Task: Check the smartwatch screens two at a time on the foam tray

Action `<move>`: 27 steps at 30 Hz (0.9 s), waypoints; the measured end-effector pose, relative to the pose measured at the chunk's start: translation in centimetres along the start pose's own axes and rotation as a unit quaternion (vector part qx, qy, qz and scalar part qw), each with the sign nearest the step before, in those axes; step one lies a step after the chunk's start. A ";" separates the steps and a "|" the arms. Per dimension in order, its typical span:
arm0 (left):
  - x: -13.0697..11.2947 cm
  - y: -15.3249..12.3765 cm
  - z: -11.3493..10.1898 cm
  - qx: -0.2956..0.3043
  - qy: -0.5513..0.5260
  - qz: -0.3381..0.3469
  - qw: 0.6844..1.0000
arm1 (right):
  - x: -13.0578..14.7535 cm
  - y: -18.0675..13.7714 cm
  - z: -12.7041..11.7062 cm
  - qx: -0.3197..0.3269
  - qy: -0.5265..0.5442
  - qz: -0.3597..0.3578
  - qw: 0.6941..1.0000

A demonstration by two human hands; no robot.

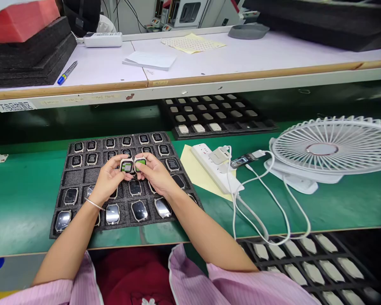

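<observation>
Two small smartwatch bodies without straps are held side by side above a black foam tray (92,174). My left hand (109,178) grips one watch (126,166) with a lit green and white screen. Pinched in my right hand (154,171) is the other watch (140,163), its green screen partly under my thumb. Below, the tray's pockets hold several more watches: the far rows show white text on dark screens, while the near ones, such as this watch (139,210), have dark, blank screens. My forearms hide some pockets.
Right of the tray, a white power strip (214,167) with chargers and looping white cables lies on yellow paper (190,167). Beyond stands a white fan (330,146). Another foam tray (174,133) sits under the shelf (193,80); a further tray (305,256) is low at right.
</observation>
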State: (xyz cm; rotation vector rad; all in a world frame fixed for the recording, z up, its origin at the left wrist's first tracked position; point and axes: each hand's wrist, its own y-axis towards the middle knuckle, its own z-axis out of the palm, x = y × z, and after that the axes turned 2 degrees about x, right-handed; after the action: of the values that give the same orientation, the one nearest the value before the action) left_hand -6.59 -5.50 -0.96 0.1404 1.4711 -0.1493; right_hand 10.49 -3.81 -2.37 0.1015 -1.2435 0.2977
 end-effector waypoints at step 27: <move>0.2 0.4 0.0 -0.054 0.009 0.002 0.998 | 0.5 -0.1 0.2 0.015 0.107 0.062 0.992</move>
State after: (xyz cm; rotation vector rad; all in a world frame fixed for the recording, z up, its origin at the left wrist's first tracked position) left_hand -6.48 -5.16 -1.13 0.0564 1.4935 -0.0658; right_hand 10.48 -3.84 -1.80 0.0170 -1.0337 0.4232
